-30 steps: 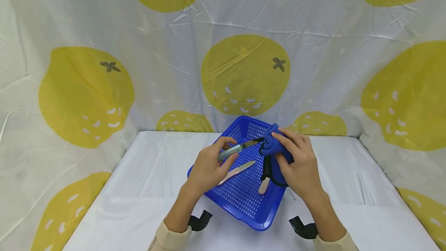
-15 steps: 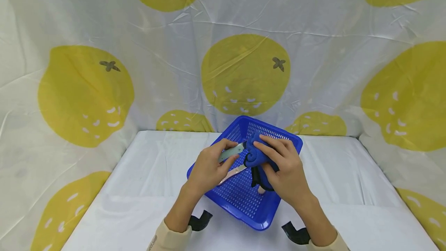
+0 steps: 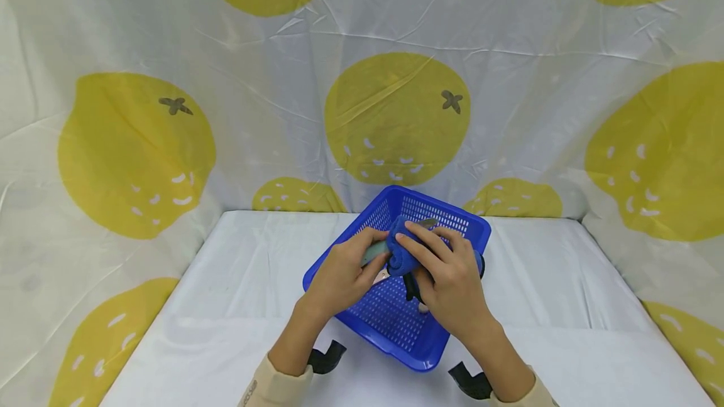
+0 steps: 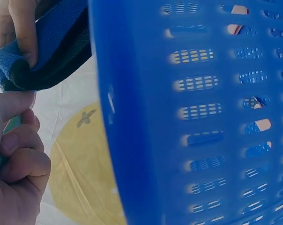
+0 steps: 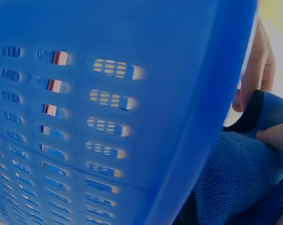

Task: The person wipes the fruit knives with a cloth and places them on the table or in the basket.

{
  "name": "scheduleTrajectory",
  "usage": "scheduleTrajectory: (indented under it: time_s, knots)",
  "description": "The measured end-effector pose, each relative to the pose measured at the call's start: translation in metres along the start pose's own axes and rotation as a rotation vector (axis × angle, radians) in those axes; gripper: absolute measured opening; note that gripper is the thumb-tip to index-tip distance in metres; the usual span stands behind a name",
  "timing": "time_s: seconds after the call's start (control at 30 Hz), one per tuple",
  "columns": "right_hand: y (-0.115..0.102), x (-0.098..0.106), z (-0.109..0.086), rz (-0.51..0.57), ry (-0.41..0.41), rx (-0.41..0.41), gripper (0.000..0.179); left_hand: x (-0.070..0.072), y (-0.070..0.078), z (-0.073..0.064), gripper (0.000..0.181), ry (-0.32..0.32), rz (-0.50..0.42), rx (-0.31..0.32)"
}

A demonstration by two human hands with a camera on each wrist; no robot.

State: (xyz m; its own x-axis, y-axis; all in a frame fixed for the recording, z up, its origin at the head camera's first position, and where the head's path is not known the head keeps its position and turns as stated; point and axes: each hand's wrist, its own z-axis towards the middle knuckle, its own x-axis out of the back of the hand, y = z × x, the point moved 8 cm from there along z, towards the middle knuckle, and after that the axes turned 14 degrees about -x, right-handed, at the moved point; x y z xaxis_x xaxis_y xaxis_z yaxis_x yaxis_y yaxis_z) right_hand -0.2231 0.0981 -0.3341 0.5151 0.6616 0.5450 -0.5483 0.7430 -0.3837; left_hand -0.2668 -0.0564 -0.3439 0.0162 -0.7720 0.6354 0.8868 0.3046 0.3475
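Observation:
My left hand [image 3: 338,272] grips a knife by its pale green handle [image 3: 374,252], above the basket. A blue cloth [image 3: 400,261] with black edging is folded round the blade, right up against the handle. Over that fold, my right hand [image 3: 452,281] pinches the cloth, fingers on top. The blade's tip [image 3: 428,222] sticks out past the fingers; its middle is hidden. In the left wrist view, the curled fingers [image 4: 26,157] lie beside the cloth's rolled edge [image 4: 12,70]. The right wrist view shows the fuzzy cloth [image 5: 244,168] hanging at the basket's rim.
Under the hands stands a blue perforated basket [image 3: 407,364], set at an angle on the white-covered table [image 3: 254,287]. Inside lie a pink-handled knife [image 3: 381,276], mostly covered, and another pale pink handle end [image 3: 423,308]. A lemon-print curtain [image 3: 271,105] closes the back.
My right hand has moved left, sliding the cloth along the blade to the handle. The blade's tip now shows on the far side. The left hand has barely moved.

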Motion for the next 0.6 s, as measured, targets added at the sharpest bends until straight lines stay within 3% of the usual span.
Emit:
scheduleTrajectory:
  time_s: [0.6]
  knots:
    - [0.0094,0.0060,0.0045,-0.020,0.055,-0.016,0.043,0.0039,0.0012,0.0008,0.025,0.028,0.002,-0.047]
